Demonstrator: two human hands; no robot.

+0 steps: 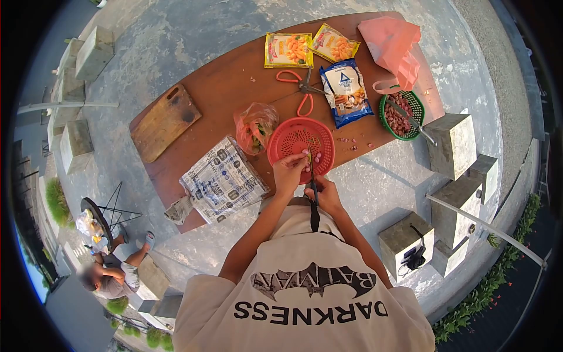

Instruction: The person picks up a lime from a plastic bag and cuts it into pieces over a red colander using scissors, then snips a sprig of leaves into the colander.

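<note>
Over the near side of a red plastic basket, my left hand is closed, its fingertips pinching a small pale pink shallot. My right hand is wrapped round a long thin knife with a dark handle, its narrow blade pointing away from me over the basket. A few peeled shallots lie in the basket. Beside it sits a clear plastic bag with red and green contents. To the right, a green basket holds many shallots and a knife.
The brown table also bears a cutting board, a printed sheet, red-handled scissors, yellow packets, a blue-white packet and a pink bag. Concrete blocks stand right; a person sits at lower left.
</note>
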